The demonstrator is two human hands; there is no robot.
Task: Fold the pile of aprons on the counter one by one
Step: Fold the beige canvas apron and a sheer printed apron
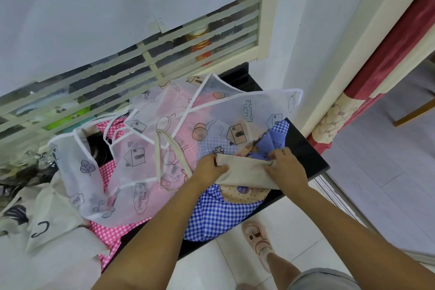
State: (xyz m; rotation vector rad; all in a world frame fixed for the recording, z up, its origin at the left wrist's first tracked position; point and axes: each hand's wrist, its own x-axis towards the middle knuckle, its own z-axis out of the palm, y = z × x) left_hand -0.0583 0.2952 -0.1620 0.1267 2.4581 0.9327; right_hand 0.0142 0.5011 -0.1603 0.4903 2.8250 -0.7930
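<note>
item: beige apron (244, 172), folded narrow, atop the apron pile (146, 148) on the black counter (306, 148). your left hand (209, 167) pinches its left end; your right hand (286, 167) pinches its right end.

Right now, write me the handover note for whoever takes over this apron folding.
Left hand and right hand each pinch an end of the beige apron, already folded into a narrow band above the pile.
Translucent printed apron, pink checked apron and blue checked apron lie crumpled on the black counter; cream printed cloth at its left end.
Done: none seen stacked as finished.
Left: finish the beige one, then fold the rest.
</note>
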